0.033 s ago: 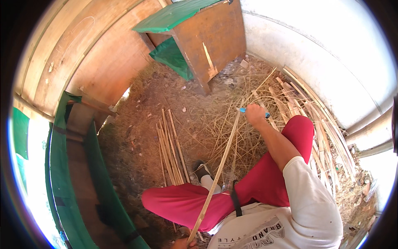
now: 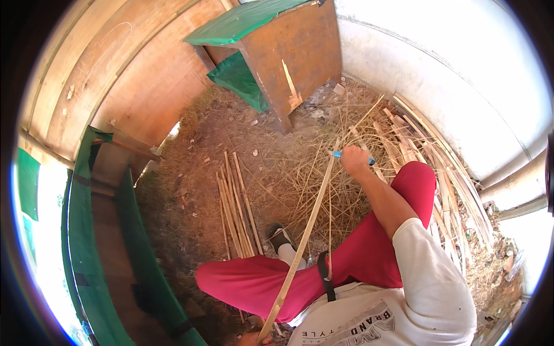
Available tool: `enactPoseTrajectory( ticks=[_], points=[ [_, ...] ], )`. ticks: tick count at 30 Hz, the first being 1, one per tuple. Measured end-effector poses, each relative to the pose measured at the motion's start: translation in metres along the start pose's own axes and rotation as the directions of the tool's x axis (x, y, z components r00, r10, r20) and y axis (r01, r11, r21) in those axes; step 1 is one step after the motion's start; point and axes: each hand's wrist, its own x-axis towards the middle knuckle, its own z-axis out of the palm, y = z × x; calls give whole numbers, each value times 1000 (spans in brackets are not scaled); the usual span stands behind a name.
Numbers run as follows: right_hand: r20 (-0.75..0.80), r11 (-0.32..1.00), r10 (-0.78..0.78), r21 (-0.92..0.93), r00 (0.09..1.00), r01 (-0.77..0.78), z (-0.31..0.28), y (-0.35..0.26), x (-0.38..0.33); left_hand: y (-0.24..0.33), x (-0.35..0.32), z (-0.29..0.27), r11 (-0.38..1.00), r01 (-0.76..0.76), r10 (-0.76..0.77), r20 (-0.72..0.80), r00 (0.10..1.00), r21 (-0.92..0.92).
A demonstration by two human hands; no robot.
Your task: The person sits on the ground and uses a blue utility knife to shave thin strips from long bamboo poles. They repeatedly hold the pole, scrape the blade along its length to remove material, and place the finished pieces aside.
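Note:
My right hand (image 2: 355, 160) is closed around the blue handle of a knife (image 2: 371, 161), held out over the loose shavings. Its blade end meets the far part of a long, pale bamboo strip (image 2: 311, 222), which slants across my red-trousered legs. At the lower edge, my left hand (image 2: 254, 339) grips the near end of that strip; part of the hand is cut off. A thin sliver (image 2: 330, 230) runs from near the blade down to a dark strap (image 2: 326, 277) on my thigh.
Several cut strips (image 2: 234, 207) lie on the earth floor ahead of my left leg. Curled shavings (image 2: 311, 190) heap under the knife; longer slats (image 2: 444, 179) lie by the white wall. A wooden cabinet (image 2: 300, 63) with green covering stands ahead, a green-edged bench (image 2: 95, 248) at left.
A thin sliver now shows between the blade and the strap on my thigh. Both hands and the strip have hardly moved.

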Motion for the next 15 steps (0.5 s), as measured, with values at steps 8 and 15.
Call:
enactPoseTrajectory(
  ticks=[8,15],
  points=[
    [74,983,184,-5,980,-184,12,43,6,-11,-21,-6,994,86,-90,-75,993,-60],
    [117,994,105,-56,988,-99,23,49,5,0,-12,-27,995,33,-43,-107,993,-94]
  ],
)
